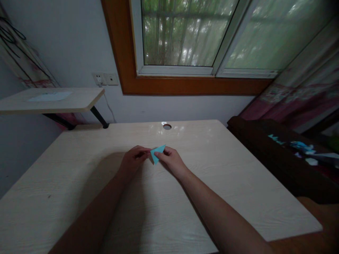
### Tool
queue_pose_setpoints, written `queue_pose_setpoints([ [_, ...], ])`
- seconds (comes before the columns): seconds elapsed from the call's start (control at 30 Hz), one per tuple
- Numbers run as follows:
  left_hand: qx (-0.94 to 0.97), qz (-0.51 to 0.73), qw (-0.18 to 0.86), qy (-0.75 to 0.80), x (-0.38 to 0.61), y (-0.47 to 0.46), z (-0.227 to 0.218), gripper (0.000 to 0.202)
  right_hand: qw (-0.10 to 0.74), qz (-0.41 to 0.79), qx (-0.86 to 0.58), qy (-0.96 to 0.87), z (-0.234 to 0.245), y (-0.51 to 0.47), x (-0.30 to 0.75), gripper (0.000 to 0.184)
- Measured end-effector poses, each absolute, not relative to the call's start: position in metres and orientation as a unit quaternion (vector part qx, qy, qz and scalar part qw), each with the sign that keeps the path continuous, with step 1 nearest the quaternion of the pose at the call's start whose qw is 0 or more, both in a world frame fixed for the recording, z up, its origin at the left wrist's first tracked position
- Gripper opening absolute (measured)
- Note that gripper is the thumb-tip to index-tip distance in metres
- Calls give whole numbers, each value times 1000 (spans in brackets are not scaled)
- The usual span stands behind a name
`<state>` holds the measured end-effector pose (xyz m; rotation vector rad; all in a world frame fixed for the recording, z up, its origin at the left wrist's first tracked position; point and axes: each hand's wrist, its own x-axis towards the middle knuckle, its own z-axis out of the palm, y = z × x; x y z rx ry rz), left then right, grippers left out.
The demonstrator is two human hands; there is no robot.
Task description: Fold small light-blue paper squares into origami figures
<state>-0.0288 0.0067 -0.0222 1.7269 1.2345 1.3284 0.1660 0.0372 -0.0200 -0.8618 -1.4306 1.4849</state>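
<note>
A small piece of light-blue folded paper (156, 154), triangular in outline, is held up over the middle of the desk. My right hand (172, 158) pinches it from the right, thumb on the near face and the other fingers behind. My left hand (134, 160) has its thumb and fingertips pressed together at the paper's left corner. The fingers behind the paper are partly hidden. One point of the triangle faces down toward the pale wooden desk (169, 211).
A raised shelf (87, 100) on black legs stands at the back left, with a pale sheet (50, 96) on it. A round cable hole (167, 126) lies near the back edge. Right of the desk, a dark wooden piece of furniture (254, 144) carries several blue and white scraps.
</note>
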Motion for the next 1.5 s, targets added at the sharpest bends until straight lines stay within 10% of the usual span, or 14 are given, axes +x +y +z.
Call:
queue_pose_setpoints([
  [1.5, 622, 446, 360, 534, -24, 3, -17, 24, 399, 526, -394, -640, -18, 31, 167, 29],
])
